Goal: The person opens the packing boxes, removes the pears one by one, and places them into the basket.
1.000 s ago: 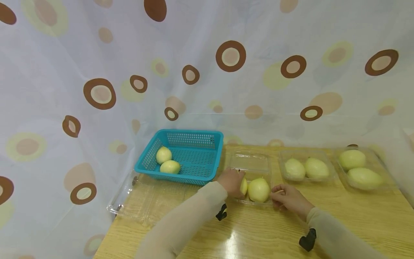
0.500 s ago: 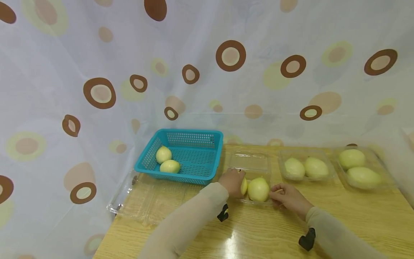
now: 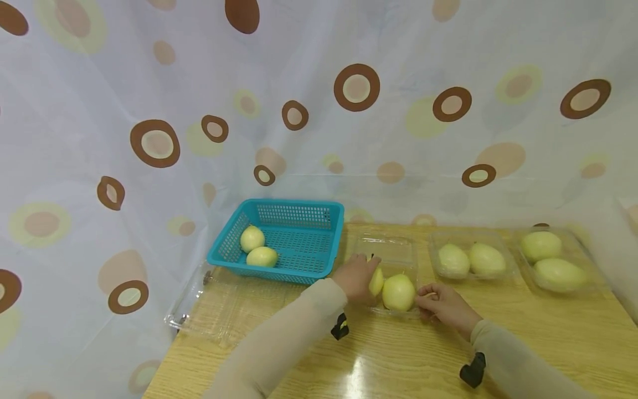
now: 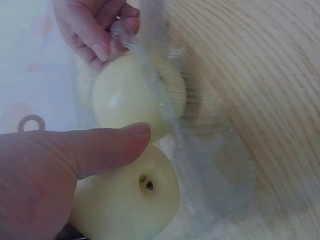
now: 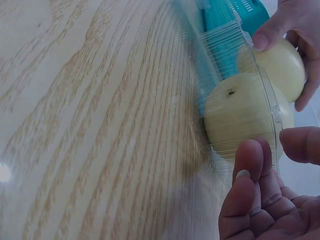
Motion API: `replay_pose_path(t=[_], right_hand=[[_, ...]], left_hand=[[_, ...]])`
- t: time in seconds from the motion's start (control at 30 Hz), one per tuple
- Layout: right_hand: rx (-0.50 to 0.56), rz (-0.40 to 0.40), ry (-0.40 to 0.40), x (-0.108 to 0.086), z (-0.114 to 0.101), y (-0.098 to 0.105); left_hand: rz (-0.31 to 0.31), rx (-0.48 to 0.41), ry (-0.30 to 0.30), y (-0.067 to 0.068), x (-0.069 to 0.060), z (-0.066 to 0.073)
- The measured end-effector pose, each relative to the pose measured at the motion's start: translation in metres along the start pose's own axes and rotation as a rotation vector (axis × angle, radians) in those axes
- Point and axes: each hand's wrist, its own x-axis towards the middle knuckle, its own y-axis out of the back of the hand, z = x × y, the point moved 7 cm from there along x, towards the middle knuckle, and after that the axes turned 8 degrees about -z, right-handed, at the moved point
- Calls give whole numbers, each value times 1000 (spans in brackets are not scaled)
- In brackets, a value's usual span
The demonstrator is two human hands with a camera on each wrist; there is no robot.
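Note:
My left hand (image 3: 355, 278) grips a pale yellow pear (image 4: 135, 200) at the left side of an open clear plastic clamshell box (image 3: 386, 249). Its thumb lies over the pear near the dark stem, and the palm side is partly hidden. A second pear (image 3: 399, 292) sits in the box, to the right of the held one. At the box's right edge, my right hand (image 3: 447, 308) pinches the thin rim between thumb and fingers, close beside the second pear. The box's lid is folded back, away from me.
A teal basket (image 3: 279, 275) with two pears (image 3: 262, 256) stands at the left. Before it lies another open clear box (image 3: 199, 310). Two more clear boxes (image 3: 473, 235) (image 3: 593, 260), each with two pears, stand at the right, near the patterned curtain (image 3: 389, 138).
My left hand has risen slightly, and the pear in it has lifted and tilted, so more of it shows. The right hand stays at the box rim.

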Motion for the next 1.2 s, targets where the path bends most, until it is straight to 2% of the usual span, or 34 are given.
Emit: replay_pose_path(t=[0.27,0.43,0.6,0.8,0.97,1.2], right_hand=[[-10,2,-4,-1,0,-1],[-19,10,-14,-2,-1,0],[-22,14,-19,-2,-1,0],[-26,14,-14,-2,1,0],[-20,9,-13,-1,3,-1],[-12,6,-12,-1,3,0]], left_hand=[[50,-19,-52,31,-21,4],[106,-21,-71,49,-32,-6],[144,-75,-36,63,-39,-34],[153,-128,41,73,-48,-73],[134,-171,105,76,-52,-101],[98,-233,202,74,-46,-147]])
